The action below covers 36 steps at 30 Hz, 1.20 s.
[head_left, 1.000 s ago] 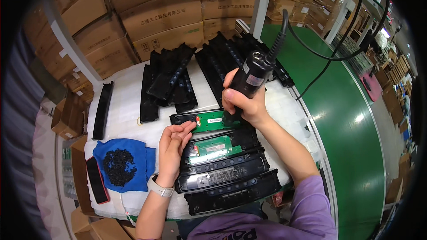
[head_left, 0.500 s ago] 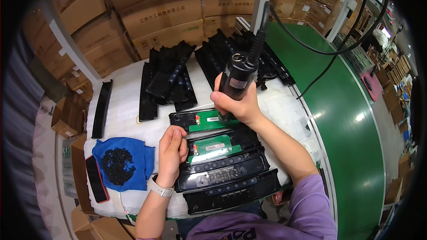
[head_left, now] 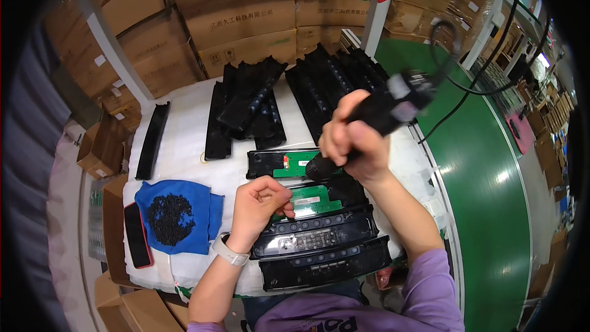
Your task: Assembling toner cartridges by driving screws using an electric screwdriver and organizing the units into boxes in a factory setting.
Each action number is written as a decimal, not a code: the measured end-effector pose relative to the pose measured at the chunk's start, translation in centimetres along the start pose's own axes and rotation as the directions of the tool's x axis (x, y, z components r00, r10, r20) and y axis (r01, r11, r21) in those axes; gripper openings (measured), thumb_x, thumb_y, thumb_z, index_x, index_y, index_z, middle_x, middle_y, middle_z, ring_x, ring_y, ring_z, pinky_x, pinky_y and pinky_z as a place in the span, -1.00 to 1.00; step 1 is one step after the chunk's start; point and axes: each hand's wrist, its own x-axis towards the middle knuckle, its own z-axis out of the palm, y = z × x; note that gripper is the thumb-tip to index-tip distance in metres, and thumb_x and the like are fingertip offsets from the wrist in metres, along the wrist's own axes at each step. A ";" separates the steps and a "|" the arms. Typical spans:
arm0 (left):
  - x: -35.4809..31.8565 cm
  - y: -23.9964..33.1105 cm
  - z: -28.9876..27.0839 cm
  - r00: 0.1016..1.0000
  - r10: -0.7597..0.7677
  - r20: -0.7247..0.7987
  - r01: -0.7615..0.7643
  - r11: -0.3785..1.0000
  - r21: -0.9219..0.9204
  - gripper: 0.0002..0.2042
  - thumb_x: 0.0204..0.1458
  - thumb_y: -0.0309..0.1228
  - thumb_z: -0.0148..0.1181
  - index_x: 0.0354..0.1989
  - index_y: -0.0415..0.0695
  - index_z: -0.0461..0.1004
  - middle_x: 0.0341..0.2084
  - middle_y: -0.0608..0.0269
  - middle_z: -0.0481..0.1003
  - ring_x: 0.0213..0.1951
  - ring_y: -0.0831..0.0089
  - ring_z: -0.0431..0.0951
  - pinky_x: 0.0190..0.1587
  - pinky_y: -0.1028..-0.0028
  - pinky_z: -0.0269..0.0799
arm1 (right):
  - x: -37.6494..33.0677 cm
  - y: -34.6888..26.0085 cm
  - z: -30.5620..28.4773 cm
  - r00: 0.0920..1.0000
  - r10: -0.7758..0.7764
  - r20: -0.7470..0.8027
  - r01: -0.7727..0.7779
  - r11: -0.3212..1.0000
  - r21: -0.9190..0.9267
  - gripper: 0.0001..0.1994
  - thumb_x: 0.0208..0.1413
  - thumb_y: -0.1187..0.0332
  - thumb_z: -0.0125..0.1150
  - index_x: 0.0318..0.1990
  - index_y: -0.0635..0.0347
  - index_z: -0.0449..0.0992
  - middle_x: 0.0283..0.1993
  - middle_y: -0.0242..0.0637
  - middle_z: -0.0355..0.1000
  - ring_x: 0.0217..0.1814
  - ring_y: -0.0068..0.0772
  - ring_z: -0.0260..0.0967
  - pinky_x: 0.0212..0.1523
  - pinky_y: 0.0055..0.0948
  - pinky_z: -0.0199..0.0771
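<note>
In the head view, the right hand [head_left: 353, 141] is clamped around a black corded electric screwdriver [head_left: 375, 114], which has tipped over since half a second ago: then it stood nearly upright above the work, now it slants with its tip down on the green circuit board [head_left: 299, 163] set in a long black plastic panel [head_left: 265, 164]. The left hand [head_left: 261, 204] has curled its fingers loosely since then, resting on the nearer green circuit board [head_left: 314, 200] atop the stack of black panels [head_left: 319, 252], beside a blue cloth heaped with small black screws [head_left: 172, 215].
</note>
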 end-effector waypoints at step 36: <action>-7.9 3.4 -11.9 0.773 0.472 -0.424 0.545 -0.151 0.825 -0.77 -0.21 -0.39 0.32 -0.44 -0.24 0.45 -0.45 0.08 0.45 -0.36 0.10 0.47 -0.37 0.26 0.37 | 2.2 0.2 -3.0 0.984 0.052 -0.173 -0.105 0.944 -0.314 -0.81 -0.07 0.44 0.20 -0.34 0.30 0.32 -0.72 -0.33 0.23 -0.78 -0.52 0.15 -0.73 -0.57 0.13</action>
